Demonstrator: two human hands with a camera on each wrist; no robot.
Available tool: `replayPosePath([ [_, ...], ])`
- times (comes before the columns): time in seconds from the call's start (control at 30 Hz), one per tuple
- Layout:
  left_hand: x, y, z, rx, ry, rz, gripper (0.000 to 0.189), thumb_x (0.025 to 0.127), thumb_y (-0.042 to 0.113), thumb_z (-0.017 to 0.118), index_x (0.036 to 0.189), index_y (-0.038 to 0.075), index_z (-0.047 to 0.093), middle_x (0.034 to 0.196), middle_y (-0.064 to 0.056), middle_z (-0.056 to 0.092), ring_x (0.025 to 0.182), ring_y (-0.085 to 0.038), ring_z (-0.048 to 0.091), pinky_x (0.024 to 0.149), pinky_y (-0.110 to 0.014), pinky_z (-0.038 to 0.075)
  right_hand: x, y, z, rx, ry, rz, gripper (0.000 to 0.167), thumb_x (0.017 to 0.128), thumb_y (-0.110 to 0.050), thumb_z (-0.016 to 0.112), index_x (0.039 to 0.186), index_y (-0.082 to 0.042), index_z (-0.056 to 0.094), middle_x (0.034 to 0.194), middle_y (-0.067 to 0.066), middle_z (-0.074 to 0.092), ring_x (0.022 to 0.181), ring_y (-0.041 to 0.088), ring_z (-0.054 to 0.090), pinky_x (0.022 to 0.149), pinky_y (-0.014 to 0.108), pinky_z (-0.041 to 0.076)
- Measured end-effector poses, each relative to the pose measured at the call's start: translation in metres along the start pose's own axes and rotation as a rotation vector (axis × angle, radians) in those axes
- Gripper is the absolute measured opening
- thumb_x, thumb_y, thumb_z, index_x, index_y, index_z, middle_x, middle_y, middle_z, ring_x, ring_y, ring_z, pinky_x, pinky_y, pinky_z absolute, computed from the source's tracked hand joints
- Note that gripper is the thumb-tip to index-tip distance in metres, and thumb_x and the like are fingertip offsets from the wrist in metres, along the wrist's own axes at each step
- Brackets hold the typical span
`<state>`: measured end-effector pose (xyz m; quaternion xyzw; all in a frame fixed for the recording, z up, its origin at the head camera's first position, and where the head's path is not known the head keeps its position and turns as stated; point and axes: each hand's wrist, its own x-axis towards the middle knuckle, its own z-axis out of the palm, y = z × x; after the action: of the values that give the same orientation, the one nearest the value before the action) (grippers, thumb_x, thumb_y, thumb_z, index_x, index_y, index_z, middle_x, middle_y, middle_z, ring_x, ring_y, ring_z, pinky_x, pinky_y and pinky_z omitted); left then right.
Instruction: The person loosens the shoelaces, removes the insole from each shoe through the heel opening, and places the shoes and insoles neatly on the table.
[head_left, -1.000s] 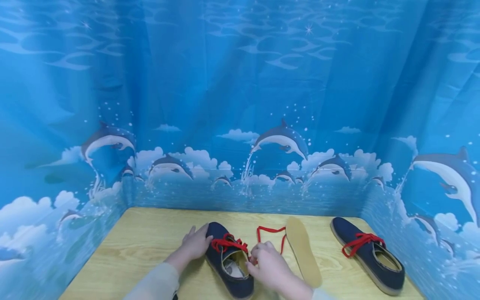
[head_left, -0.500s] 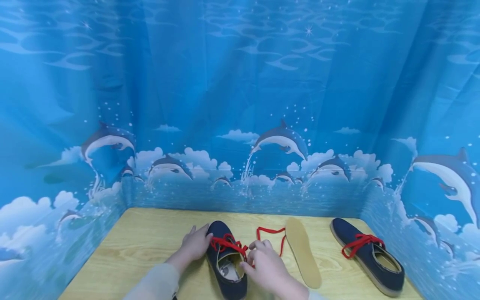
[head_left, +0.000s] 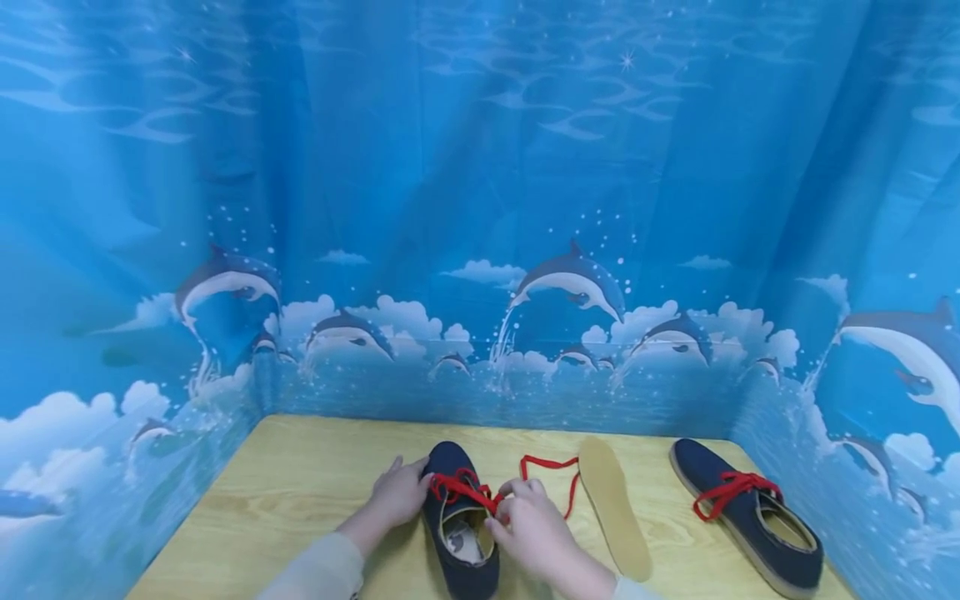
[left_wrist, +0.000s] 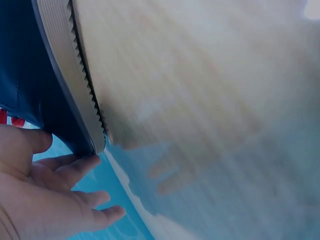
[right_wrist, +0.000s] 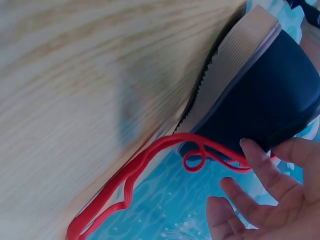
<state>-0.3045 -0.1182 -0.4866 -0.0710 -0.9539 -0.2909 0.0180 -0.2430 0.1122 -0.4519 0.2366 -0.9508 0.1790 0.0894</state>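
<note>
A navy shoe (head_left: 450, 458) with a pale ribbed sole stands on the table, toe pointing away. My left hand (head_left: 397, 493) holds it at the toe end: the thumb lies on the upper and the fingertips reach the sole edge in the left wrist view. The red shoelace (head_left: 468, 490) crosses the front of the shoe. At the right side of the opening, the thumb and index finger of my right hand (head_left: 531, 527) pinch the lace. Its free length (right_wrist: 145, 157) trails over the table in the right wrist view. Inside the shoe a whitish lining (head_left: 462, 542) shows.
A tan insole (head_left: 613, 508) lies flat just right of my right hand, beside a loop of the red lace. Farther right rests a second navy shoe (head_left: 738, 512) with its red lace tied in a bow. A blue dolphin-print curtain (head_left: 480, 208) encloses the wooden table (head_left: 315, 467).
The lace over the shoe has been drawn straighter toward my right hand. The shoe has turned slightly, its heel swinging left. My left hand stays at the toe; the whole view shifts a little.
</note>
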Motion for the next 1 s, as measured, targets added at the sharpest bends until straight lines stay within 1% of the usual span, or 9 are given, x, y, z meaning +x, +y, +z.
replayPosePath([
  [0.13, 0.007, 0.000, -0.002, -0.026, -0.036, 0.004, 0.041, 0.101, 0.018, 0.055, 0.136, -0.004, 0.059, 0.135, -0.023, 0.060, 0.139, -0.055, 0.030, 0.107, -0.072, 0.030, -0.001, -0.004, 0.006, -0.023, 0.030, -0.025, 0.029, 0.089, -0.030, 0.074, 0.062, -0.023, 0.064, 0.112, 0.005, 0.066, 0.099, 0.026, 0.054, 0.078, 0.036, 0.052],
  [0.2, 0.011, -0.002, -0.003, -0.054, -0.050, 0.004, 0.041, 0.101, 0.018, 0.054, 0.136, -0.003, 0.059, 0.136, -0.024, 0.058, 0.140, -0.055, 0.028, 0.108, -0.071, 0.029, 0.000, -0.008, 0.007, -0.033, 0.033, -0.029, 0.030, 0.090, -0.030, 0.073, 0.062, -0.023, 0.065, 0.115, 0.006, 0.066, 0.103, 0.028, 0.054, 0.081, 0.038, 0.052],
  [0.37, 0.018, -0.007, -0.001, -0.134, -0.056, 0.022, 0.042, 0.100, 0.019, 0.055, 0.136, -0.002, 0.059, 0.139, -0.032, 0.052, 0.139, -0.057, 0.027, 0.109, -0.070, 0.028, 0.000, -0.018, 0.010, -0.083, 0.052, -0.037, 0.030, 0.090, -0.033, 0.073, 0.063, -0.023, 0.066, 0.121, 0.006, 0.065, 0.107, 0.028, 0.054, 0.082, 0.042, 0.053],
  [0.47, 0.022, -0.010, 0.002, -0.164, -0.061, 0.029, 0.043, 0.100, 0.019, 0.055, 0.137, -0.002, 0.059, 0.141, -0.036, 0.047, 0.139, -0.058, 0.027, 0.110, -0.069, 0.028, 0.001, -0.021, 0.011, -0.104, 0.056, -0.036, 0.032, 0.090, -0.034, 0.073, 0.062, -0.023, 0.064, 0.123, 0.006, 0.064, 0.108, 0.028, 0.054, 0.081, 0.042, 0.053],
  [0.57, 0.023, -0.012, 0.003, -0.189, -0.073, 0.029, 0.043, 0.100, 0.018, 0.055, 0.138, -0.002, 0.058, 0.143, -0.036, 0.046, 0.141, -0.057, 0.025, 0.111, -0.070, 0.026, 0.000, -0.023, 0.011, -0.102, 0.058, -0.035, 0.033, 0.089, -0.035, 0.074, 0.060, -0.023, 0.063, 0.124, 0.006, 0.064, 0.108, 0.028, 0.054, 0.081, 0.043, 0.053],
  [0.67, 0.021, -0.012, 0.002, -0.198, -0.071, 0.044, 0.041, 0.101, 0.015, 0.052, 0.137, -0.002, 0.058, 0.142, -0.034, 0.048, 0.141, -0.057, 0.024, 0.111, -0.070, 0.024, 0.000, -0.021, 0.010, -0.081, 0.055, -0.035, 0.033, 0.090, -0.035, 0.073, 0.060, -0.023, 0.064, 0.123, 0.007, 0.065, 0.109, 0.028, 0.055, 0.083, 0.043, 0.053],
  [0.77, 0.016, -0.011, -0.002, -0.172, -0.046, 0.057, 0.039, 0.103, 0.013, 0.048, 0.137, -0.003, 0.058, 0.139, -0.031, 0.052, 0.140, -0.056, 0.026, 0.112, -0.069, 0.025, -0.001, -0.017, 0.005, -0.030, 0.045, -0.022, 0.033, 0.091, -0.036, 0.072, 0.062, -0.023, 0.068, 0.122, 0.008, 0.066, 0.110, 0.029, 0.055, 0.085, 0.043, 0.053],
  [0.9, 0.006, -0.008, -0.008, -0.089, 0.031, 0.050, 0.037, 0.104, 0.012, 0.046, 0.134, -0.005, 0.059, 0.135, -0.027, 0.058, 0.137, -0.057, 0.032, 0.110, -0.068, 0.029, -0.004, -0.012, -0.007, 0.047, 0.030, 0.022, 0.032, 0.093, -0.039, 0.069, 0.065, -0.025, 0.071, 0.124, 0.009, 0.065, 0.112, 0.031, 0.054, 0.082, 0.044, 0.054],
  [1.0, -0.001, -0.002, -0.015, -0.070, 0.094, 0.032, 0.037, 0.105, 0.014, 0.044, 0.134, -0.004, 0.059, 0.136, -0.025, 0.058, 0.136, -0.057, 0.035, 0.110, -0.068, 0.030, -0.005, -0.009, -0.019, 0.090, 0.024, 0.041, 0.031, 0.094, -0.038, 0.068, 0.065, -0.026, 0.069, 0.125, 0.009, 0.065, 0.113, 0.033, 0.053, 0.081, 0.045, 0.055],
])
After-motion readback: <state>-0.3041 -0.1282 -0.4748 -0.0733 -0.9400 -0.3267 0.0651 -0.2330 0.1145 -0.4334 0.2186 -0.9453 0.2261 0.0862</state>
